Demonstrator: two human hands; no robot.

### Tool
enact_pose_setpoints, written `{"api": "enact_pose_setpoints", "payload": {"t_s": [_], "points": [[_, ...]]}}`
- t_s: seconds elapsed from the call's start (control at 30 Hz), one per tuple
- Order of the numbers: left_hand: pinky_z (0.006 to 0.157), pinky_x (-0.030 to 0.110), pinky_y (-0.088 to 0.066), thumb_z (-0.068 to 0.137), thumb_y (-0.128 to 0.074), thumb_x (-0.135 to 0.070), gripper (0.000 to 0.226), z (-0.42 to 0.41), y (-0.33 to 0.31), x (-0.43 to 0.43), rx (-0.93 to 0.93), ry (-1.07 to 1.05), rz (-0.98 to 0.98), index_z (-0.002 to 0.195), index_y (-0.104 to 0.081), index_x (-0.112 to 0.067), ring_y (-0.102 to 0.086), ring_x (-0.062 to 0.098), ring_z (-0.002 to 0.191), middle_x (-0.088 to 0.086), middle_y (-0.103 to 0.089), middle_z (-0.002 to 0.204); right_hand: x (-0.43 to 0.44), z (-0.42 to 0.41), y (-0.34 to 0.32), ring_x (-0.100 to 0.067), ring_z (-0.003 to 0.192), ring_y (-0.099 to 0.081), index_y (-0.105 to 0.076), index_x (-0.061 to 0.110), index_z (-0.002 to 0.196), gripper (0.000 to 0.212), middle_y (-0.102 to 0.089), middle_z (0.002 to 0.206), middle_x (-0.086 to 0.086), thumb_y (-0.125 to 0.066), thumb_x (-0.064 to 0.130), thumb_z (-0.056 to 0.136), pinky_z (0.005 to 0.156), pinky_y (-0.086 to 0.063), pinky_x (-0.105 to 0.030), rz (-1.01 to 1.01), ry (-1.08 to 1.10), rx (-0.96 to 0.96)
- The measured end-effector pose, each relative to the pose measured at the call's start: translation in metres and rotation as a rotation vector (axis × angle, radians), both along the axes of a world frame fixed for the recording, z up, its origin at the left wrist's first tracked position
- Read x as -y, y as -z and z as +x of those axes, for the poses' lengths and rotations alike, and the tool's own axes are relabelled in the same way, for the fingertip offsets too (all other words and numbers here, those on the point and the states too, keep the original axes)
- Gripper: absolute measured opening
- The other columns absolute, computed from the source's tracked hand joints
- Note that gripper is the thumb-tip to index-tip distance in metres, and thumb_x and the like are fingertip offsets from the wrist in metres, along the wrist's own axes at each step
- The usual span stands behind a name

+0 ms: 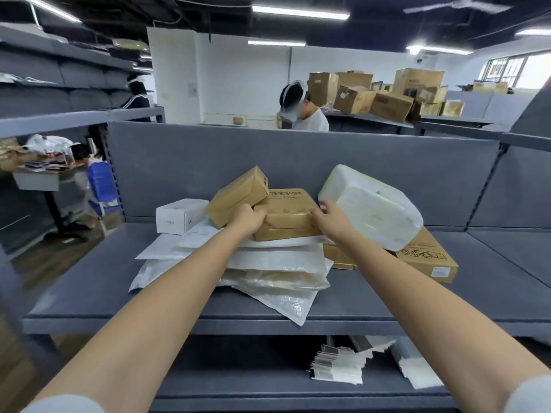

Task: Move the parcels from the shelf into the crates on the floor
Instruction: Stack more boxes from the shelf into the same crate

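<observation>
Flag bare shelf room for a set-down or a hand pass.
Free: the shelf board right of the flat printed carton; also the front-left strip between the mailer stack and the shelf lip. Crowded: centre, where left hand and right hand meet the brown box, with white box and white wrapped parcel flanking.

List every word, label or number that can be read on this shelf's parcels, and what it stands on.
No text can be read.
Middle brown box: print on top, blurred.
Flat brown box: bold outlined characters, upside down, illegible; white label too small.
White box: grey mark too small.
Cartons at the back: print blurred.
</observation>
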State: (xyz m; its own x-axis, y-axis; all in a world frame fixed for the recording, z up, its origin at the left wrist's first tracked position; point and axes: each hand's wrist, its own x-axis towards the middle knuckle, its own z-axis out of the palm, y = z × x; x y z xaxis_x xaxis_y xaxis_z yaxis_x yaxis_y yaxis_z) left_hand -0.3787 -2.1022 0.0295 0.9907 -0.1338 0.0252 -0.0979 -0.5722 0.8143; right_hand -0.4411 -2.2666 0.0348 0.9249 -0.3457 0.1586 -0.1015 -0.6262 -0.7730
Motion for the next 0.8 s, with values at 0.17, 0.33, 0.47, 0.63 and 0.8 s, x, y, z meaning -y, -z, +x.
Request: {"api": "enact_pose_setpoints", "payload": {"t_s": [0.17,0.33,0.47,0.63,0.8], "points": [[0.052,0.027,-0.031,0.095,-0.047,-0.027,0.022,-0.01,-0.007,0.007,0.009,0.026,-0.091,0.081,-0.045,-0.01,-0.039,0.014,0.06,0.001,-0.043,0.068,0.002,-0.011,0.002,-0.028,0.122,-0.05,-0.043,0.005,0.136,0.043,-0.054,0.133,-0.012,-0.045,0.017,0.095,0.097,-0.038,-0.031,-0.249,-0.017,0.056],[0.079,0.041,-0.052,0.095,-0.046,-0.033,0.036,-0.029,-0.018,0.021,-0.037,0.01,-0.351,0.125,-0.04,-0.014,-0.046,0.022,0.101,0.001,-0.045,0.111,0.007,-0.03,-0.005,-0.029,0.107,-0.057,-0.056,0.006,0.121,0.034,-0.064,0.113,-0.012,-0.053,0.023,0.092,0.086,-0.042,-0.032,-0.277,0.001,0.12],[0.075,0.04,-0.057,0.094,-0.052,-0.026,0.039,-0.05,-0.029,0.032,-0.1,-0.018,-0.617,0.129,-0.04,-0.016,-0.045,0.017,0.102,0.0,-0.043,0.119,0.012,-0.052,-0.008,-0.027,0.111,-0.056,-0.055,0.005,0.125,0.039,-0.064,0.117,-0.012,-0.053,0.025,0.092,0.087,-0.041,-0.03,-0.255,0.01,0.153],[0.08,0.039,-0.054,0.089,-0.058,-0.022,0.034,-0.076,-0.031,0.032,0.105,-0.06,-0.624,0.12,-0.045,-0.02,-0.053,0.019,0.101,0.002,-0.051,0.121,0.015,-0.077,-0.024,-0.023,0.114,-0.055,-0.058,0.007,0.123,0.035,-0.061,0.124,-0.01,-0.045,0.028,0.097,0.084,-0.038,-0.024,-0.164,-0.018,0.124],[0.085,0.028,-0.044,0.081,-0.069,-0.027,0.066,-0.115,-0.021,0.03,0.408,0.014,-0.389,0.136,-0.034,-0.017,-0.052,0.016,0.111,-0.001,-0.051,0.128,0.003,-0.089,-0.053,-0.028,0.129,-0.044,-0.027,0.025,0.148,0.057,-0.042,0.146,-0.004,-0.046,0.04,0.096,0.096,-0.043,-0.039,0.018,-0.119,0.123]]}}
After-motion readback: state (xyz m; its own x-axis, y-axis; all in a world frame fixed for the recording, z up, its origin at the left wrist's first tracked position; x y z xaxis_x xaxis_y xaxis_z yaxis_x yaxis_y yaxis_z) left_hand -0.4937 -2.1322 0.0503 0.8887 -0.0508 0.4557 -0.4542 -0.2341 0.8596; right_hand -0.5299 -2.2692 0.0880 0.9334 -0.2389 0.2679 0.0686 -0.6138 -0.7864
